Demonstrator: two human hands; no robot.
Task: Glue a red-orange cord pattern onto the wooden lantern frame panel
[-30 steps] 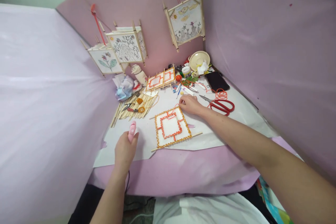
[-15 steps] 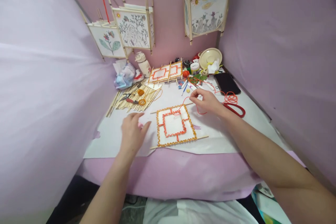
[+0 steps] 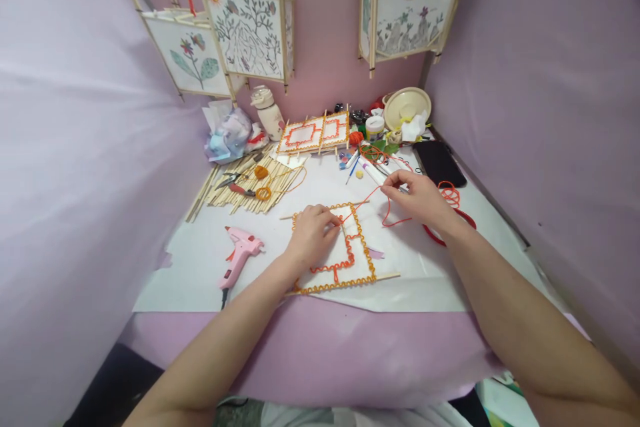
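Note:
A white square panel edged with wavy gold yarn lies on the table, its sticks poking out at the corners. Wavy orange-red yarn forms an inner square on it. My left hand rests over the panel's left half and hides part of both outlines. Its thumb and fingers close on the orange-red yarn at the inner square's upper right corner. Above and to the right of the panel, my right hand pinches the same yarn, drawn fairly straight between both hands. A loose loop hangs below the right fingers.
A pink glue gun lies left of the panel. Bamboo sticks with pliers and gold yarn sit behind it. Red-handled scissors are partly under my right forearm, near a black phone. A finished-looking panel stands at the back.
My left hand has moved right from beside the panel onto it, uncovering the glue gun. My right hand has drawn the yarn slightly to the right, and it is straighter now. The camera view has shifted.

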